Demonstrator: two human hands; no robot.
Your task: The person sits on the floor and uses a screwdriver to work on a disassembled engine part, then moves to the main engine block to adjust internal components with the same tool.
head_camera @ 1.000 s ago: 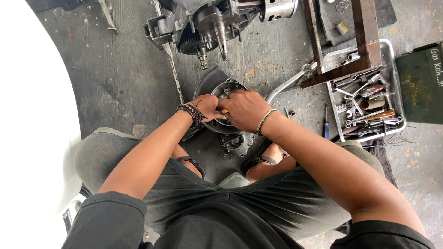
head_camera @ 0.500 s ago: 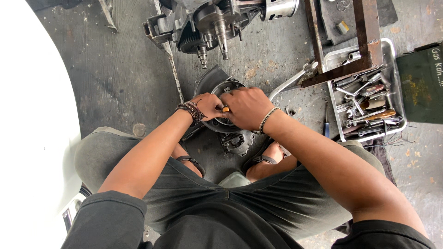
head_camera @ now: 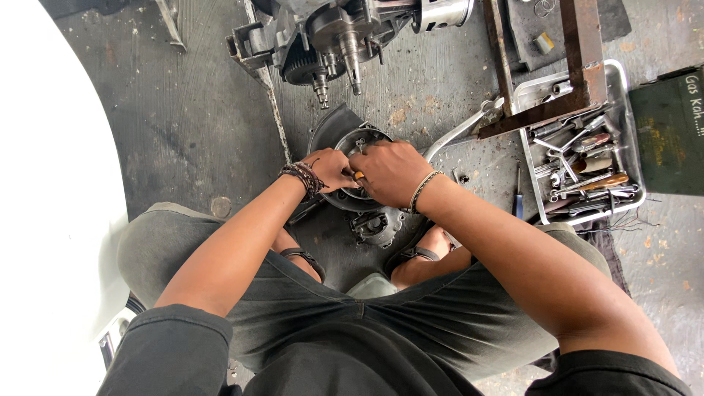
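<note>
A round grey metal engine cover (head_camera: 361,141) lies on the concrete floor between my feet. My left hand (head_camera: 330,169) rests on its left rim, fingers curled against it. My right hand (head_camera: 389,172) lies over the middle of the cover, closed around a small tool with an orange handle (head_camera: 358,175) whose tip is hidden under my fingers. Both wrists carry bracelets. Most of the cover's inside is hidden by my hands.
A dismantled engine block (head_camera: 330,37) with gears and shafts lies ahead. A metal tray (head_camera: 620,95) of wrenches and tools sits at right, under a rusty steel frame (head_camera: 579,73). A chrome lever (head_camera: 455,136) and a blue screwdriver (head_camera: 518,202) lie nearby. A white panel (head_camera: 51,198) fills the left.
Both hands stay on the engine cover; my fingers shift only slightly around the orange-handled tool.
</note>
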